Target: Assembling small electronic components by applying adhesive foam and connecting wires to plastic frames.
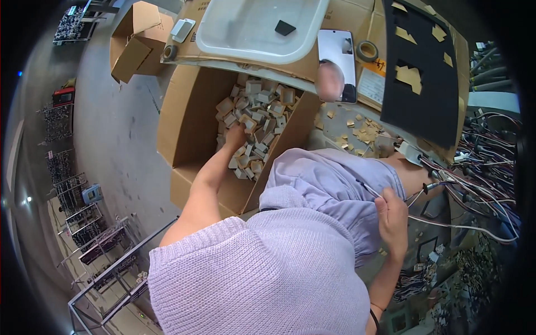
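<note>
My left hand (235, 135) is down in an open cardboard box (187, 114), its fingers closed at a small white rectangular plastic case (247, 123) among many loose ones like it. The fingertips are partly hidden among the cases. Over my lap, my right hand (392, 220) is closed around a thin cable (369, 188). One dark end of the cable pokes out to the left, above my trousers. On the other side the cable runs toward a bundle of wires (488, 184) at the right.
Above the box, a cardboard-covered surface bears a translucent tray (251, 53) with a dark piece (285, 27), a phone (340, 56), a tape roll (367, 51) and a black sheet (419, 84). A white case (410, 152) with wires sits by my knee. Another carton (142, 42) stands far left.
</note>
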`<state>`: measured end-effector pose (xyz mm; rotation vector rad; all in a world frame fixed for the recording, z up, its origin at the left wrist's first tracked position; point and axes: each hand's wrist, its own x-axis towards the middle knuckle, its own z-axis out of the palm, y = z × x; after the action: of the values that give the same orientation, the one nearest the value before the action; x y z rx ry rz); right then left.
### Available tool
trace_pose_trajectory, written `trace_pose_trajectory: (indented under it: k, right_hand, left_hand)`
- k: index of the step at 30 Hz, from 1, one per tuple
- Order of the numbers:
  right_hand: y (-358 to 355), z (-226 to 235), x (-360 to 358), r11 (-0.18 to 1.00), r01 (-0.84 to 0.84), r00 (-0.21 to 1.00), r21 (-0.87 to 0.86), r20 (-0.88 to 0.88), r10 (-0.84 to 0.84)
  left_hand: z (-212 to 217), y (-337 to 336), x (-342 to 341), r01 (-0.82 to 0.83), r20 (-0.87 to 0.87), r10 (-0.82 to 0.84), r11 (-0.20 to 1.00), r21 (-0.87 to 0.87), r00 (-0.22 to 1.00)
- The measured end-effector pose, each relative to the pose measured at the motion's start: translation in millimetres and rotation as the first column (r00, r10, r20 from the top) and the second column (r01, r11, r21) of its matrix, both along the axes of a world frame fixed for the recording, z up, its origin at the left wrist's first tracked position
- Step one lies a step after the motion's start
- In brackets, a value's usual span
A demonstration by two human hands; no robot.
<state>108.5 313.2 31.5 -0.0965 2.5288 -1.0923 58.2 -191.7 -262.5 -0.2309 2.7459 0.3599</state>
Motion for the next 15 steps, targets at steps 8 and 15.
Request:
trace_pose_trajectory:
  k: [8,15]
  right_hand:
    - [-35,0,-9,0.987,0.113,0.99,-0.114,-0.069,-0.122]
    - [-50,8,-18,0.996,0.058,0.975,0.064,-0.219,-0.043]
  left_hand:
    - [-139,-67,23,-0.111,0.026,0.109,0.988,0.107,0.994]
    - [-103,40,-9,-0.586,0.275,0.519,0.746,0.318,0.81]
